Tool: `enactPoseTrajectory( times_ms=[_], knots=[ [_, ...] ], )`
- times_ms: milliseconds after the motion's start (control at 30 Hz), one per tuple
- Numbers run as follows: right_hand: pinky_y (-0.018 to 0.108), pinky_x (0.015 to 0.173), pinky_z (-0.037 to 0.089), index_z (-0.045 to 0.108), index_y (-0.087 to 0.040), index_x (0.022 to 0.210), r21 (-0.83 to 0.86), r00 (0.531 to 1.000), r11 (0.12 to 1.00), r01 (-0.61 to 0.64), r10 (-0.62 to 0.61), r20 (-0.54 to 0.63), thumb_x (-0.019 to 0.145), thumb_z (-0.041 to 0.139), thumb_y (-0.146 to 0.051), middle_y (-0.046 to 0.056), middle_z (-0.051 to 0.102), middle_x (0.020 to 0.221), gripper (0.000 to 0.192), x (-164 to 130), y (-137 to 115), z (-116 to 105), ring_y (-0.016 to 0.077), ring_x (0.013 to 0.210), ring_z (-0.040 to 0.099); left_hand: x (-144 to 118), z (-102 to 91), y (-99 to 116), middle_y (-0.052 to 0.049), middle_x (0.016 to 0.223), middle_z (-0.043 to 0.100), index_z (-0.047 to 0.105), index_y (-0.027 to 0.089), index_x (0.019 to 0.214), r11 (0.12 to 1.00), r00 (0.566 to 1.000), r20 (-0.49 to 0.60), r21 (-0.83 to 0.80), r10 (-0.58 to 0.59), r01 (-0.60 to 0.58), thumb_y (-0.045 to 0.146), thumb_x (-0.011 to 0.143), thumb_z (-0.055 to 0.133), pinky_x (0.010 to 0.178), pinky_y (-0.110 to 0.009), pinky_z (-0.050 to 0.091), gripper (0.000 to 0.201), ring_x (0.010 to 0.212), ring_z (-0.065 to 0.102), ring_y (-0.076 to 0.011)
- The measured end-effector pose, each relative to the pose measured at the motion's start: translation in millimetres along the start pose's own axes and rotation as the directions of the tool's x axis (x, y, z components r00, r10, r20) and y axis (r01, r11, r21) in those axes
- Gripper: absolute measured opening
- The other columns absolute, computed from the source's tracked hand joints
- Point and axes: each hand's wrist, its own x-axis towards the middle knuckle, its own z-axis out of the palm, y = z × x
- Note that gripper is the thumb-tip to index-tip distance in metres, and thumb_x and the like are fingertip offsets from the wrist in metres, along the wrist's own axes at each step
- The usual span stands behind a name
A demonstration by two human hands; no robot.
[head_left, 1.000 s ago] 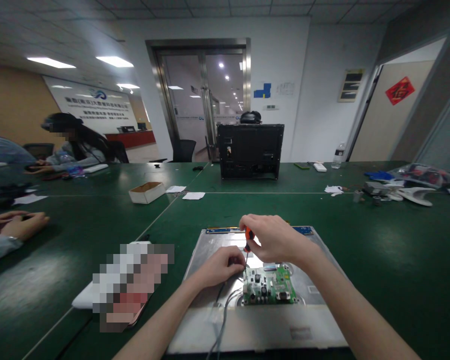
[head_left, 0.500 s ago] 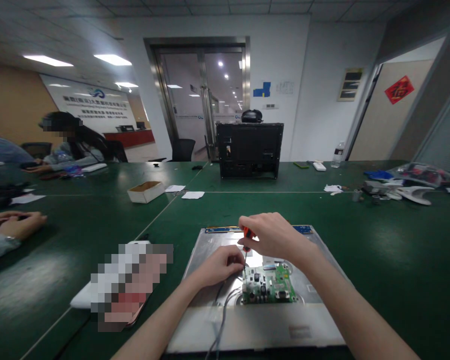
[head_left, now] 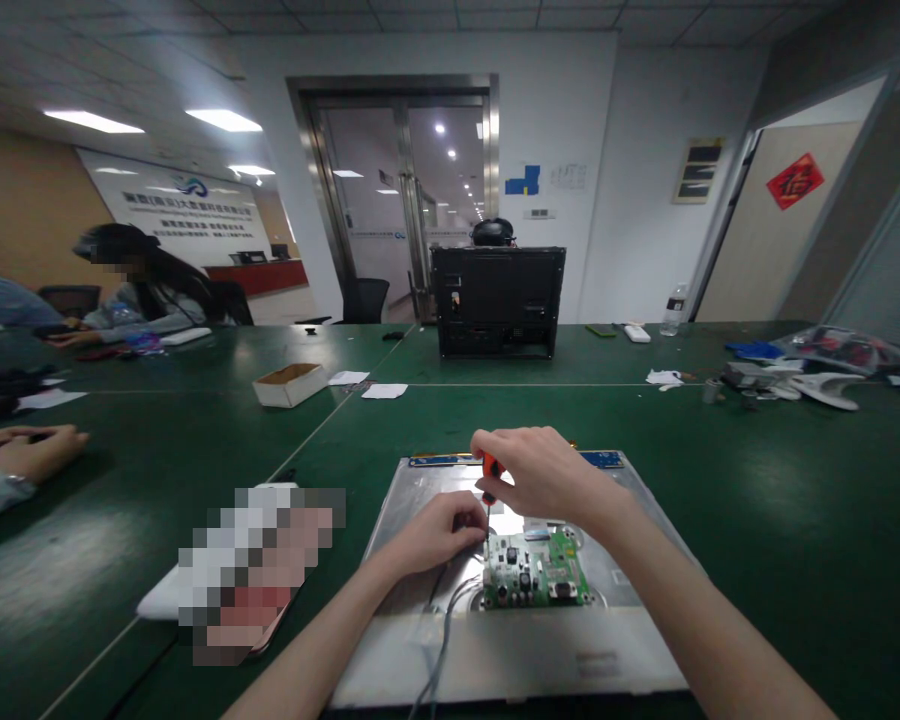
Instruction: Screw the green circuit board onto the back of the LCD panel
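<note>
My right hand (head_left: 546, 476) is closed around the orange-red handle of a screwdriver (head_left: 490, 466), held upright. Its thin shaft points down to the upper left corner of a green circuit board (head_left: 536, 568). Close to the tip, my left hand (head_left: 436, 532) has thumb and fingers pinched together; what they hold, if anything, is hidden. The board lies on the metal back of a flat display panel (head_left: 510, 655). Grey cables (head_left: 445, 640) run from the board's left side toward me. A blue strip (head_left: 601, 459) lines the panel's far edge.
Left of the panel lie blurred-out white and pink items (head_left: 262, 580). Farther off stand an open carton (head_left: 291, 385) and a black monitor housing (head_left: 499, 300). Loose parts (head_left: 769, 380) and a bottle (head_left: 673, 310) are at the right. A co-worker's hands (head_left: 30, 455) rest at the left edge.
Almost nothing differs. The view has shifted slightly, and my right hand has turned a little around the screwdriver, whose tip stays at the same corner.
</note>
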Motion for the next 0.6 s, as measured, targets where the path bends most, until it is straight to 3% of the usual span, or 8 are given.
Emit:
enactPoseTrajectory(
  times_ms=[167, 333, 600],
  knots=[
    [0.026, 0.051, 0.018, 0.054, -0.021, 0.082, -0.058, 1.000, 0.998, -0.010, 0.011, 0.017, 0.087, 0.056, -0.034, 0.000, 0.063, 0.073, 0.014, -0.1, 0.8, -1.1, 0.0124, 0.062, 0.052, 0.7, -0.4, -0.9, 0.003, 0.067, 0.056, 0.061, 0.016, 0.072, 1.000, 1.000, 0.008, 0.001, 0.006, -0.006, 0.011, 0.074, 0.055, 0.061, -0.022, 0.039, 0.007, 0.064, 0.050, -0.0126],
    [0.026, 0.052, 0.020, 0.054, -0.019, 0.090, -0.015, 0.999, 0.999, 0.034, -0.034, -0.012, 0.080, 0.056, -0.023, 0.003, 0.063, 0.091, 0.011, -4.1, -1.0, -3.1, 0.0119, 0.066, 0.051, 1.5, 0.9, -5.3, 0.002, 0.069, 0.057, 0.062, 0.015, 0.076, 1.000, 1.000, 0.013, -0.001, 0.020, -0.020, 0.010, 0.074, 0.055, 0.061, -0.022, 0.039, 0.009, 0.066, 0.051, -0.0130],
    [0.026, 0.052, 0.021, 0.052, -0.018, 0.092, 0.057, 1.000, 0.998, 0.007, -0.009, 0.022, 0.074, 0.054, -0.017, 0.002, 0.065, 0.085, 0.018, -4.0, -0.8, -2.6, 0.0129, 0.066, 0.051, 0.5, 1.4, -4.5, 0.002, 0.070, 0.058, 0.062, 0.015, 0.078, 0.999, 0.999, 0.007, -0.011, 0.035, -0.035, 0.010, 0.073, 0.054, 0.063, -0.023, 0.040, 0.009, 0.068, 0.052, -0.0139]
  ],
)
